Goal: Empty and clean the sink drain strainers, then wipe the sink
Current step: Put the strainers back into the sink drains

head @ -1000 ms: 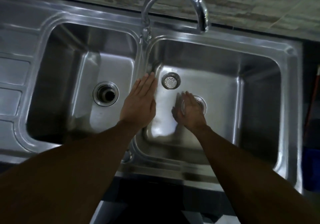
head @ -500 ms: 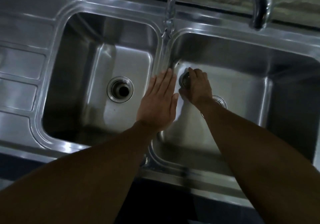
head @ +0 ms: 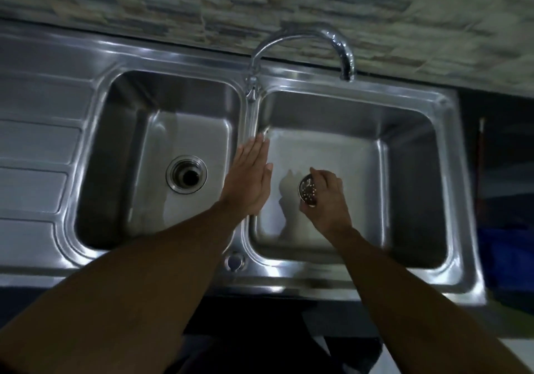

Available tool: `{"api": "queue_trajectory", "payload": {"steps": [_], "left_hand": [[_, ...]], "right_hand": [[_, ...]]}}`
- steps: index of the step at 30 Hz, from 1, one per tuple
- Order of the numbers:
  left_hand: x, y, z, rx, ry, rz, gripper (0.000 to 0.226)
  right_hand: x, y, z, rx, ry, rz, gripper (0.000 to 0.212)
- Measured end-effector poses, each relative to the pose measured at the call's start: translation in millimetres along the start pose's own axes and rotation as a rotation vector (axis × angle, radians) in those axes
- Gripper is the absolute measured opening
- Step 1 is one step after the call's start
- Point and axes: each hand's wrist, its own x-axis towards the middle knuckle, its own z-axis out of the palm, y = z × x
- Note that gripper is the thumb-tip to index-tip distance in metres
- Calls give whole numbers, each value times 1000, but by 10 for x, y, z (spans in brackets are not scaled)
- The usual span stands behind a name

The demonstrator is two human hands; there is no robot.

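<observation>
A steel double sink fills the view. My right hand is over the right basin and grips a small round perforated strainer, tilted on edge with its holes facing left. The right basin's drain is hidden under that hand. My left hand lies flat, fingers together, on the divider between the basins and holds nothing. The left basin's drain is a bare dark hole inside its metal ring, with no strainer in it.
A curved chrome tap arches over the right basin's back edge. A ribbed draining board lies to the left. A small round fitting sits on the front rim. Something blue is at the far right.
My right hand reached the strainer lying at the basin's back left, took hold of it and carried it up and to the right. My left hand stayed on the divider.
</observation>
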Motion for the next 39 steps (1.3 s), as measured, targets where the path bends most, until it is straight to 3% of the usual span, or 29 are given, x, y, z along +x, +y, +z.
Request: {"api": "queue_trajectory", "payload": {"steps": [4, 10, 12, 15, 19, 29, 39], "left_hand": [[-40, -72, -417, -195, -7, -2, 45], [-374, -704, -978, 16, 106, -62, 50], [-556, -1023, -1123, 167, 98, -69, 53], [-856, -1506, -1280, 237, 233, -61, 32], [-1134, -1977, -1393, 316, 213, -113, 50], [-1154, -2404, -1242, 484, 202, -142, 59], [-1119, -2347, -1284, 502, 206, -143, 54]], "right_hand": [[-19, -293, -98, 82, 118, -2, 82], [135, -974, -15, 242, 222, -117, 81], [204, -1219, 64, 254, 204, -181, 81], [295, -1545, 237, 251, 155, -280, 81], [368, -1842, 505, 200, 67, -375, 83], [697, -2127, 1177, 75, -206, -277, 93], [918, -2260, 1724, 97, -317, -257, 84]]}}
